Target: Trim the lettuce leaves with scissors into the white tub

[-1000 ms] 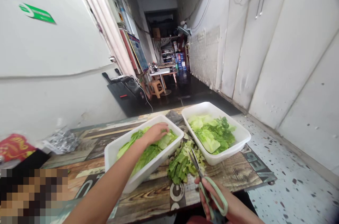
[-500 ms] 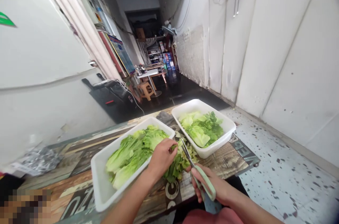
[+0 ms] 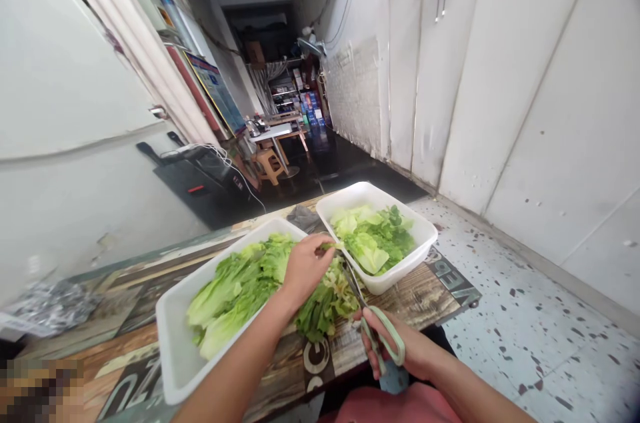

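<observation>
My left hand [image 3: 306, 268] pinches a small pale-green piece of lettuce [image 3: 334, 246] between thumb and fingers, near the corner where the two tubs come close. My right hand [image 3: 400, 343] grips scissors [image 3: 383, 333] with light green handles; their blades point up toward the pinched piece. Beneath my hands, a pile of lettuce trimmings [image 3: 323, 308] lies on the table. The left white tub [image 3: 167, 343] holds long lettuce leaves [image 3: 235, 293]. In the right white tub [image 3: 400, 276] are more lettuce leaves [image 3: 375, 236].
The tubs stand on a wood-patterned table [image 3: 415, 306] with printed letters. A dark grey crumpled thing [image 3: 303, 218] lies behind them. Crumpled silvery material [image 3: 55, 306] sits at the left. Farther off are a stool [image 3: 269, 165] and a small table [image 3: 275, 132].
My left hand has risen slightly, and a pale lettuce piece now shows at its fingertips. The scissors stay close below it. The whole view has shifted a little.
</observation>
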The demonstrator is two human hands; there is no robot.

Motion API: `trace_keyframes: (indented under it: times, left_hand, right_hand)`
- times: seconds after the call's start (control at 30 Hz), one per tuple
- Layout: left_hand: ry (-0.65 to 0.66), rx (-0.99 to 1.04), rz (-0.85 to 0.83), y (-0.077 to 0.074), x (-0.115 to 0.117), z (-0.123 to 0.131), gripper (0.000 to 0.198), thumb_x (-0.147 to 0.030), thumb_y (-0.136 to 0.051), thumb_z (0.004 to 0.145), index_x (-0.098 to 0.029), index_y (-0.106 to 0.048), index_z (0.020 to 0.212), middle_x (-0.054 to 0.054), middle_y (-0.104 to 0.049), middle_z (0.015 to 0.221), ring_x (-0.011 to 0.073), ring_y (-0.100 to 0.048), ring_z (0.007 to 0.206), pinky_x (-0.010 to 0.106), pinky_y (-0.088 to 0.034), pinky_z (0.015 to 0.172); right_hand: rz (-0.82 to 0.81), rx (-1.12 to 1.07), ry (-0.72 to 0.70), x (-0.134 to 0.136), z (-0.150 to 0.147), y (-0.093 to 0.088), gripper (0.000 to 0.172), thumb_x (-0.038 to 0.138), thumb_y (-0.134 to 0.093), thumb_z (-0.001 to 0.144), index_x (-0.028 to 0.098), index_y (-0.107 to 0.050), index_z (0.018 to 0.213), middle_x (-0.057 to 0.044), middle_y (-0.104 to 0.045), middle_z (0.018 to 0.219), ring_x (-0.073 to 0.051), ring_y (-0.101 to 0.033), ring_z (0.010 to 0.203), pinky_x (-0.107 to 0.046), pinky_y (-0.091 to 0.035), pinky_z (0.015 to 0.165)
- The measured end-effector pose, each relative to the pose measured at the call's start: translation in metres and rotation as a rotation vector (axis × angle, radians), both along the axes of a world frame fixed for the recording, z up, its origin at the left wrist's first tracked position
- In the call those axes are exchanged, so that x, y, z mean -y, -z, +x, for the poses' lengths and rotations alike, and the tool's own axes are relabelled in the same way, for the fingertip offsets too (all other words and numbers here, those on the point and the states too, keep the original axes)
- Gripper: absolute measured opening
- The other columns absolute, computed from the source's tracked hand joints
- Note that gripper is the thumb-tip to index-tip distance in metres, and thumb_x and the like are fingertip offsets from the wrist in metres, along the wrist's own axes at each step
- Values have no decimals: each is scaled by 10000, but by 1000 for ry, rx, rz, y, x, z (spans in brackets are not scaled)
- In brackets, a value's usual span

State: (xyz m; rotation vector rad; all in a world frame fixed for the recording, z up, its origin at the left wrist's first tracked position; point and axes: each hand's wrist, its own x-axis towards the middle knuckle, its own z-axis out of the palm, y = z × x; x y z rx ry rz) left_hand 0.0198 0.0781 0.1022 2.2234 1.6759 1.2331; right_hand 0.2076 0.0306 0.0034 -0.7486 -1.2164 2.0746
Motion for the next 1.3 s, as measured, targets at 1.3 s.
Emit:
trace_keyframes:
  times: [1.3]
  left_hand:
    - [-8,651,-725,-5,34,-37,430,-409,-844,551,-140,-654,828,61,-724,791,227,-681,756,314,-525,643]
  right_hand:
    - [205,105,-68,1,-4,-19,669,739,-650,686,194,-525,1052,78,-520,671,-61,-486,463,-211,-425,470]
